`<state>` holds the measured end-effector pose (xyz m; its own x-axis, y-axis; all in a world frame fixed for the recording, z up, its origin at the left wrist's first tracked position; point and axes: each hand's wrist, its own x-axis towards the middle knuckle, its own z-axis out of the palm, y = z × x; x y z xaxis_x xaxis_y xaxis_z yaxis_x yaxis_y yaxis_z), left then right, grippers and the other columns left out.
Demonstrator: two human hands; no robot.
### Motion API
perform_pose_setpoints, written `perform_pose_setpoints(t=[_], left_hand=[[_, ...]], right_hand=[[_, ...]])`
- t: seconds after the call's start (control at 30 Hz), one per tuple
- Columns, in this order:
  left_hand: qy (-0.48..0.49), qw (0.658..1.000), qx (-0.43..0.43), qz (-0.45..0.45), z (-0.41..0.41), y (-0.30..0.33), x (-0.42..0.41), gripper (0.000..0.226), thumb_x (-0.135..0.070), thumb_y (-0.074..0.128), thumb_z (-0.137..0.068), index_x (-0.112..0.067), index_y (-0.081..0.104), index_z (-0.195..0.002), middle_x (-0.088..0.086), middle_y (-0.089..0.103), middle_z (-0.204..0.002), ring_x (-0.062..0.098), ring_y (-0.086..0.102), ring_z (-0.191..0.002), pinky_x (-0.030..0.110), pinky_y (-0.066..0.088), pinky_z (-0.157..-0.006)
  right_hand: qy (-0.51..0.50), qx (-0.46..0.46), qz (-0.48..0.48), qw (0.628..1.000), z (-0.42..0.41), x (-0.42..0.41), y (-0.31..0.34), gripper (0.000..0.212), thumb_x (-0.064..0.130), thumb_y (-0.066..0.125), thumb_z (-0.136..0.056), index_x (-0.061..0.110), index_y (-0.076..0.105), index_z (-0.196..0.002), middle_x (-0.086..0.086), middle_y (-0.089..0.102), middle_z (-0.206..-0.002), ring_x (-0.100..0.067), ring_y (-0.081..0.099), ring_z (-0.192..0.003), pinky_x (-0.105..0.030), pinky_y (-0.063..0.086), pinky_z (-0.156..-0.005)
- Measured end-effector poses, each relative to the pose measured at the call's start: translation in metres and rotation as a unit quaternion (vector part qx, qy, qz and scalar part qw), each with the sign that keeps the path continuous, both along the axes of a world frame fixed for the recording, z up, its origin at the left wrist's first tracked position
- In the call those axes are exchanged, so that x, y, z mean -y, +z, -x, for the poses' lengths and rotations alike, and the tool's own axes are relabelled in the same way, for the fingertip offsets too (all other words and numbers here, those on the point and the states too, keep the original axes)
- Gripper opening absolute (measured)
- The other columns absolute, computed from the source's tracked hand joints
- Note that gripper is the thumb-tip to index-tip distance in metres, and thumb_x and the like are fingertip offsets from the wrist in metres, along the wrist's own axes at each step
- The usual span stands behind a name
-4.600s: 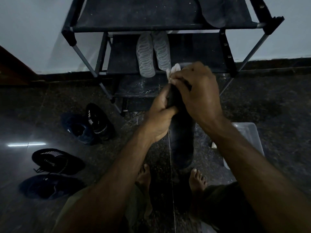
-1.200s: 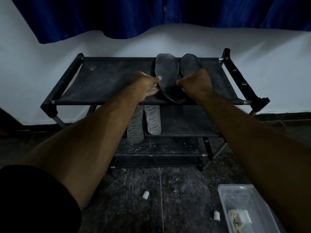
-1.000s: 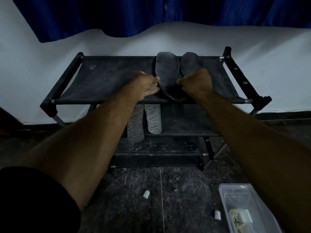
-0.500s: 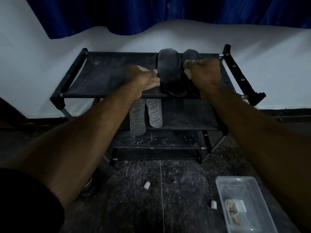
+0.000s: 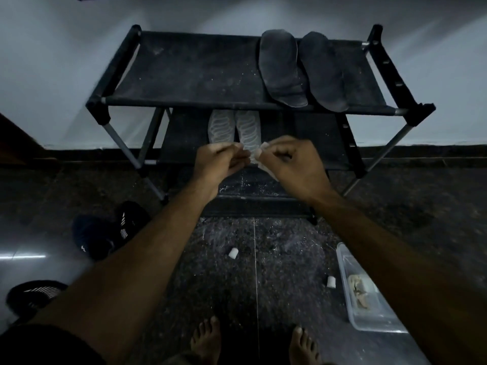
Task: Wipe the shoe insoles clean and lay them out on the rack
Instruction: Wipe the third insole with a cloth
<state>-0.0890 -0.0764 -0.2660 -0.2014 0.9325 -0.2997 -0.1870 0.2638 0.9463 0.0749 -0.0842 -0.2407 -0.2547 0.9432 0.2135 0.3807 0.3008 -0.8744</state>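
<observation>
Two dark insoles (image 5: pixel 280 68) (image 5: pixel 322 72) lie side by side on the right part of the black rack's top shelf (image 5: pixel 189 72). A pair of pale patterned insoles (image 5: pixel 233 126) lies on the middle shelf. My left hand (image 5: pixel 220 162) and my right hand (image 5: pixel 291 162) are held close together in front of the middle shelf, below the top shelf's front bar. Both pinch a small white wipe (image 5: pixel 257 156) between their fingertips; most of the wipe is hidden by my right hand.
A clear plastic tub (image 5: pixel 369 314) with used wipes stands on the dark floor at the right. Two small white rolls (image 5: pixel 233 252) (image 5: pixel 330 281) lie on the floor. Dark shoes (image 5: pixel 105 230) (image 5: pixel 31 296) sit at the left. My bare feet (image 5: pixel 208 338) are at the bottom.
Both hands have let go of the dark insole on the top shelf and drawn back and down. They now pinch the white wipe together. The view has tilted downward.
</observation>
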Motion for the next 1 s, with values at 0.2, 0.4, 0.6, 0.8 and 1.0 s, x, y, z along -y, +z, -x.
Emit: perform_pose_setpoints(t=[0.2,0.4,0.6,0.8,1.0], left_hand=[[0.022,0.996,-0.078,0.041,0.019,-0.041,-0.035,0.014,-0.007,0.061,-0.094,0.002,0.064,-0.104,0.018,0.071,-0.101,0.018,0.071,-0.085,0.018,0.057,-0.068],[0.017,0.989,-0.131,0.059,0.018,-0.06,-0.089,0.015,-0.006,0.062,-0.094,0.005,0.06,-0.104,0.022,0.067,-0.1,0.016,0.066,-0.073,0.018,0.057,-0.058],[-0.007,0.969,-0.223,0.108,0.014,-0.078,-0.12,0.035,-0.007,0.069,-0.089,0.009,0.055,-0.117,0.024,0.068,-0.101,0.022,0.07,-0.075,0.029,0.06,-0.059],[-0.03,0.945,-0.301,0.121,0.008,-0.079,-0.13,0.032,-0.008,0.074,-0.084,0.001,0.058,-0.11,0.011,0.066,-0.085,0.013,0.066,-0.064,0.024,0.059,-0.055],[-0.043,0.937,-0.333,0.1,0.004,-0.077,-0.125,0.027,-0.003,0.075,-0.083,0.001,0.063,-0.107,0.013,0.068,-0.103,0.018,0.068,-0.085,0.032,0.061,-0.071]], right_hand=[[-0.092,0.031,0.057,0.994,-0.002,-0.042,-0.06,0.029,0.018,0.065,-0.09,-0.003,0.071,-0.072,-0.015,0.07,-0.072,-0.03,0.067,-0.072,-0.025,0.053,-0.066],[-0.164,0.106,0.064,0.979,0.005,-0.098,-0.093,0.03,0.025,0.062,-0.093,0.001,0.071,-0.077,-0.01,0.071,-0.073,-0.019,0.069,-0.065,-0.02,0.051,-0.052],[-0.171,0.176,0.095,0.965,0.018,-0.122,-0.118,0.037,0.035,0.066,-0.088,0.009,0.058,-0.062,-0.007,0.06,-0.066,-0.018,0.057,-0.057,-0.026,0.045,-0.057],[-0.168,0.179,0.112,0.963,0.023,-0.126,-0.118,0.025,0.028,0.07,-0.085,0.011,0.066,-0.068,-0.002,0.06,-0.064,-0.015,0.057,-0.058,-0.028,0.051,-0.06],[-0.179,0.12,0.13,0.968,0.023,-0.121,-0.115,0.019,0.027,0.073,-0.083,0.011,0.072,-0.073,-0.001,0.064,-0.065,-0.011,0.06,-0.057,-0.019,0.043,-0.051]])
